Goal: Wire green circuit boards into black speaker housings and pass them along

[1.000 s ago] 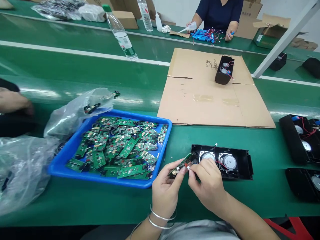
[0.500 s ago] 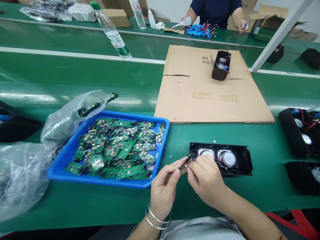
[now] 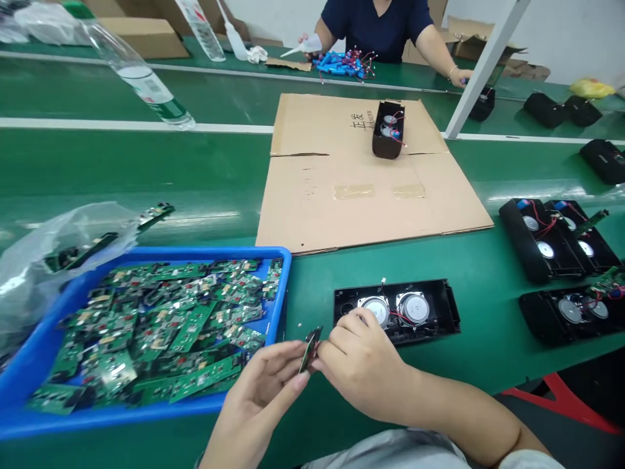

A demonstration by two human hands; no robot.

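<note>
My left hand [image 3: 266,397] pinches a small green circuit board [image 3: 310,348] edge-on between thumb and fingers. Against the board's right side, my right hand [image 3: 361,365] is closed, its fingertips pressed together. Whatever they pinch is hidden by the fingers. Just behind the right hand lies a black speaker housing [image 3: 442,319] with two round silver speakers [image 3: 415,307] and thin red wires. The right knuckles overlap its near left edge in view. To the left of my hands stands a blue tray [image 3: 286,286] heaped with green circuit boards [image 3: 195,326].
Behind the housing lies a cardboard sheet [image 3: 371,215] bearing another speaker housing [image 3: 388,146]. More wired housings [image 3: 534,260] stand at the right. A plastic bag [image 3: 63,241] overlaps the tray's back left. Across the bench, a person [image 3: 375,32] sits by blue wired cells [image 3: 344,64]. A bottle [image 3: 146,85] leans left.
The view has swung right, so the tray and cardboard appear further left and more housings show at right. My hands have drawn nearer to me, away from the housing, still at the board.
</note>
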